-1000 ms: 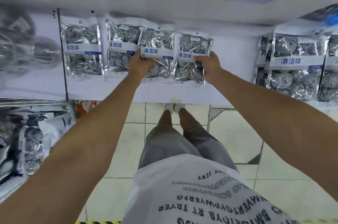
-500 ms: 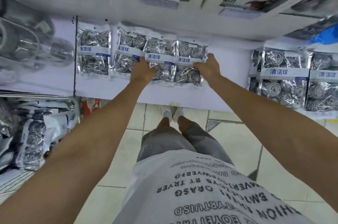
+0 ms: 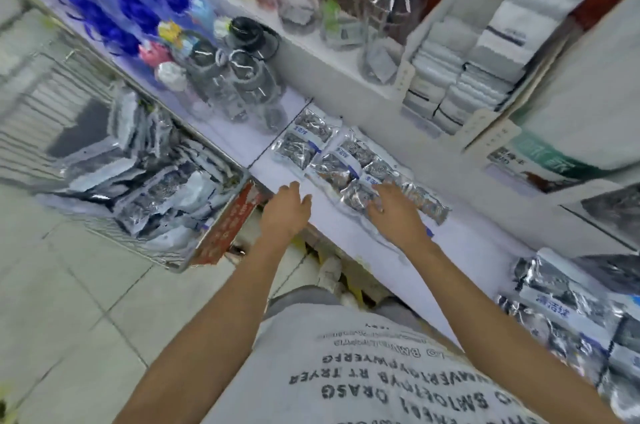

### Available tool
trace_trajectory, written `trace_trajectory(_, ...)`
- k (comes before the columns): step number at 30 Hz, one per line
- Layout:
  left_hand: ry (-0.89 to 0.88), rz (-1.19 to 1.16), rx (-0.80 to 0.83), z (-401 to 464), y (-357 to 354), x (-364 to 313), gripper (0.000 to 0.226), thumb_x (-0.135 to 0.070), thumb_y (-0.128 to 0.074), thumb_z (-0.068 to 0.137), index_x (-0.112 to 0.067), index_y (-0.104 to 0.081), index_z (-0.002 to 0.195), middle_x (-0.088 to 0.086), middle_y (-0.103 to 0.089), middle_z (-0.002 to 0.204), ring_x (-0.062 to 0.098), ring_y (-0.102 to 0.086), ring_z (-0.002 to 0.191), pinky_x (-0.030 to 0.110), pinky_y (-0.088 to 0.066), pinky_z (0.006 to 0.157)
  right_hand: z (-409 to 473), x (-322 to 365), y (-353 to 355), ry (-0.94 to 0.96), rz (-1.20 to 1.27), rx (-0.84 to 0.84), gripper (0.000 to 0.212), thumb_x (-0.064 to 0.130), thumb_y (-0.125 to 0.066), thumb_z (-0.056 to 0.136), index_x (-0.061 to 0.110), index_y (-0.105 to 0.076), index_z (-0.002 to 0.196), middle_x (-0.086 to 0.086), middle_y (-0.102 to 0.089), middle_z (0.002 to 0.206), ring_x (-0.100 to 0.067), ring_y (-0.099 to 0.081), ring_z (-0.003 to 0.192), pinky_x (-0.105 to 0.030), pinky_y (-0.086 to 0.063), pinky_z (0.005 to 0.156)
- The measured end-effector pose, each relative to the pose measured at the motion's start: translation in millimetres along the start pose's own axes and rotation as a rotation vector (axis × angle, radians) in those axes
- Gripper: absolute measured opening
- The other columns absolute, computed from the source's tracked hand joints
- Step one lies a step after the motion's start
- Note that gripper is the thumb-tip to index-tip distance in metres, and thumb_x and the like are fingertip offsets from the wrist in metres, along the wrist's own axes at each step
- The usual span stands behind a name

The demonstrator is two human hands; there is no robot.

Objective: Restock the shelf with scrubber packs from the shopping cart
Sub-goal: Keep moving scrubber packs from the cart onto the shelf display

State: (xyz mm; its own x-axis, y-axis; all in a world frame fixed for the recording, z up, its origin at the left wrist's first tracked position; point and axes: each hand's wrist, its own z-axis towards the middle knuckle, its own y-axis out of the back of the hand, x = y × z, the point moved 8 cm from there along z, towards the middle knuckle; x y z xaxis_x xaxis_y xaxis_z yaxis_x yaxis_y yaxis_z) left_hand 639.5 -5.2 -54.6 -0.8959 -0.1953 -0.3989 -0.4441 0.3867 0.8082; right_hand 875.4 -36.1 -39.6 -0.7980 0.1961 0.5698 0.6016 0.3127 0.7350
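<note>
blurred scrubber packs [image 3: 349,164] under right hand [image 3: 394,212]

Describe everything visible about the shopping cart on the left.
The shopping cart stands on the tiled floor, left of the white shelf, its corner close against the shelf edge. It looks like grey metal wire, with a red panel on the end nearest the shelf. Inside lies a loose, disorderly heap of silvery scrubber packs. Neither hand touches it; the left hand hovers open just right of the panel. Motion blur hides finer detail.

Scrubber packs [image 3: 349,164] lay in a row on the shelf [image 3: 353,229]; the shopping cart [image 3: 138,181] stood left, holding more.
</note>
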Motion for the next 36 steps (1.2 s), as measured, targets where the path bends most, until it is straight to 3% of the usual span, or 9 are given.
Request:
trace_trajectory(3, 0.091, -0.057, -0.154, -36.1, 26.8, 42.1, 0.038, -0.038, -0.050, 0.104, -0.007, -0.058, 0.124, 0.015, -0.065, 0.112, 0.036, -0.066, 0.101, 0.043, -0.057, 0.077, -0.2, 40.4, -20.8, 0.110, -0.059, 0.063, 0.053, 0.036, -0.053, 0.104, 0.013, -0.045, 0.151, -0.014, -0.050, 0.150, -0.033, -0.048, 0.136, -0.043, -0.042, 0.108)
trace_trajectory(6, 0.195, -0.082, -0.250, -69.5, 44.6, 85.9, 0.039, -0.036, -0.050, 0.103, -0.011, -0.059, 0.131, 0.014, -0.067, 0.119, 0.036, -0.066, 0.107, 0.042, -0.054, 0.082, 0.7, 75.7, -51.6, 0.205, -0.088, 0.134, 0.055, 0.045, -0.050, 0.104, 0.017, -0.045, 0.152, -0.010, -0.048, 0.153, -0.031, -0.043, 0.141, -0.042, -0.037, 0.112)
trace_trajectory(9, 0.272, -0.130, -0.298, -90.8, 49.6, 123.2, 0.030, -0.033, -0.051, 0.102, -0.010, -0.062, 0.118, 0.016, -0.069, 0.111, 0.037, -0.067, 0.103, 0.038, -0.049, 0.074, 1.7, 102.7, -70.5, 0.257, -0.094, 0.160, 0.053, 0.043, -0.050, 0.105, 0.017, -0.046, 0.151, -0.007, -0.048, 0.154, -0.025, -0.043, 0.142, -0.035, -0.034, 0.113)
trace_trajectory(11, 0.419, -0.211, -0.346, -117.2, 54.7, 185.2, 0.031, -0.036, -0.050, 0.103, -0.009, -0.060, 0.116, 0.017, -0.067, 0.112, 0.037, -0.065, 0.104, 0.039, -0.047, 0.073, 3.2, 154.3, -111.7, 0.364, -0.152, 0.258, 0.049, 0.040, -0.052, 0.104, 0.014, -0.051, 0.147, -0.009, -0.053, 0.149, -0.026, -0.047, 0.138, -0.034, -0.036, 0.109)
trace_trajectory(15, 0.512, -0.277, -0.360, -127.6, 53.8, 237.4, 0.038, -0.039, -0.050, 0.102, -0.012, -0.057, 0.128, 0.018, -0.067, 0.121, 0.039, -0.064, 0.110, 0.046, -0.055, 0.085, 14.9, 195.4, -143.2, 0.416, -0.208, 0.312, 0.044, 0.040, -0.053, 0.103, 0.014, -0.057, 0.138, -0.010, -0.061, 0.135, -0.027, -0.057, 0.123, -0.035, -0.045, 0.095)
trace_trajectory(20, 0.609, -0.381, -0.373, -113.9, 74.5, 309.3, 0.042, -0.034, -0.051, 0.103, -0.008, -0.056, 0.135, 0.017, -0.062, 0.133, 0.036, -0.059, 0.120, 0.042, -0.050, 0.093, 46.5, 272.7, -191.0, 0.509, -0.236, 0.365, 0.033, 0.035, -0.053, 0.103, 0.022, -0.061, 0.132, -0.002, -0.067, 0.124, -0.023, -0.063, 0.112, -0.031, -0.045, 0.080)
trace_trajectory(27, 0.638, -0.482, -0.336, -77.6, 107.7, 376.8, 0.050, -0.037, -0.051, 0.105, -0.009, -0.050, 0.147, 0.017, -0.060, 0.138, 0.035, -0.058, 0.125, 0.041, -0.048, 0.097, 103.1, 338.7, -240.8, 0.399, -0.265, 0.427, 0.050, 0.042, -0.052, 0.103, 0.015, -0.053, 0.145, -0.007, -0.059, 0.142, -0.025, -0.059, 0.125, -0.039, -0.049, 0.103)
trace_trajectory(32, 0.692, -0.490, -0.249, -43.9, 119.8, 409.0, 0.040, -0.029, -0.050, 0.104, -0.004, -0.056, 0.134, 0.018, -0.062, 0.133, 0.037, -0.061, 0.117, 0.039, -0.049, 0.087, 147.5, 358.7, -275.0, 0.256, -0.210, 0.464, 0.048, 0.042, -0.054, 0.102, 0.015, -0.054, 0.142, -0.003, -0.065, 0.131, -0.023, -0.063, 0.115, -0.031, -0.046, 0.089)
trace_trajectory(36, 0.747, -0.551, -0.181, -6.7, 121.9, 432.3, 0.035, -0.031, -0.049, 0.103, -0.003, -0.060, 0.120, 0.018, -0.064, 0.121, 0.036, -0.062, 0.104, 0.035, -0.045, 0.076, 195.1, 368.7, -310.2, 0.189, -0.152, 0.527, 0.054, 0.052, -0.056, 0.096, 0.020, -0.054, 0.140, -0.007, -0.070, 0.121, -0.024, -0.069, 0.093, -0.045, -0.058, 0.086)
